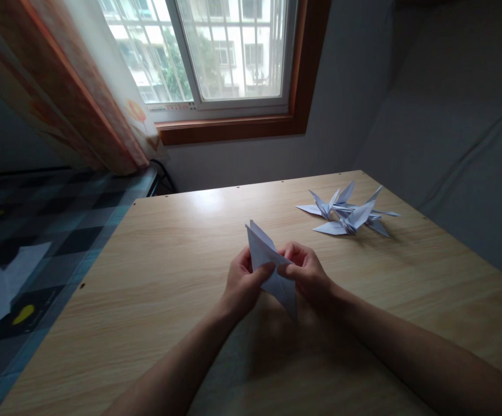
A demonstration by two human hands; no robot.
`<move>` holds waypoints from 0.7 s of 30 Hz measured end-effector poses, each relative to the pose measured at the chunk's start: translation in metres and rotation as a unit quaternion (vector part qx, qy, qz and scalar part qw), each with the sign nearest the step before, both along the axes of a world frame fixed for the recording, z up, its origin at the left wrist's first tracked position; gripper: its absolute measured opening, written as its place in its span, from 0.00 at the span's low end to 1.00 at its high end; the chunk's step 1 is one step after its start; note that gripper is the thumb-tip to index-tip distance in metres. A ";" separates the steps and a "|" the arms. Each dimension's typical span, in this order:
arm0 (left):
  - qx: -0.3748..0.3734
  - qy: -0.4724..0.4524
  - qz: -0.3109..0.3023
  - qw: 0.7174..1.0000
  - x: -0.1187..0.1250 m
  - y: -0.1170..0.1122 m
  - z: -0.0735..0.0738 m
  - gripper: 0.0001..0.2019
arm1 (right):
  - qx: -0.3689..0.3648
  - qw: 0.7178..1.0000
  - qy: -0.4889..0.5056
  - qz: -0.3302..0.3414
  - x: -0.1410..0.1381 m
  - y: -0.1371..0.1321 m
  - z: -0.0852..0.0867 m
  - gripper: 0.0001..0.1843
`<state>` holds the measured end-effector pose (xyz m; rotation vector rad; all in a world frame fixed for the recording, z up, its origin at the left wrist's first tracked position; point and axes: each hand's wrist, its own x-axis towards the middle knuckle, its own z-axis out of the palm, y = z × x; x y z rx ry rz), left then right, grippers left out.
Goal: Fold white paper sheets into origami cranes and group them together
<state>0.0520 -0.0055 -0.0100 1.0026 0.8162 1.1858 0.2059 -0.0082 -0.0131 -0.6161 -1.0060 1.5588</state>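
Observation:
A partly folded piece of white paper (pixel 263 248), long and pointed at both ends, is held above the middle of a light wooden table (pixel 155 271). My left hand (pixel 243 283) pinches its left side, thumb on top. My right hand (pixel 305 271) grips its right side with fingers curled. Both hands are closed on the paper, and its lower tip points toward me.
Finished white paper cranes (pixel 349 211) lie on the table at the far right. A window with a wooden frame (pixel 233 124) is beyond, with a patterned curtain (pixel 81 92) at left. A checkered surface with loose paper sheets (pixel 3 283) lies left of the table.

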 end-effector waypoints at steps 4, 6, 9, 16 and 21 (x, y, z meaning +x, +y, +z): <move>-0.013 -0.014 0.021 1.000 0.003 0.000 -0.001 0.20 | -0.051 0.998 0.029 0.018 -0.001 -0.002 0.006 0.18; -0.011 -0.011 0.024 1.000 0.003 0.001 -0.002 0.21 | -0.083 0.996 0.032 0.032 -0.001 -0.003 0.010 0.19; -0.002 0.002 0.032 0.999 0.002 0.001 -0.002 0.21 | -0.113 0.993 0.026 0.034 -0.001 -0.003 0.013 0.20; -0.008 0.026 0.076 0.997 0.002 0.002 0.004 0.16 | -0.091 0.996 -0.004 -0.009 -0.001 0.004 0.006 0.22; -0.015 0.023 0.111 0.994 -0.001 0.004 0.005 0.15 | -0.057 0.995 -0.068 -0.052 0.000 0.009 -0.002 0.24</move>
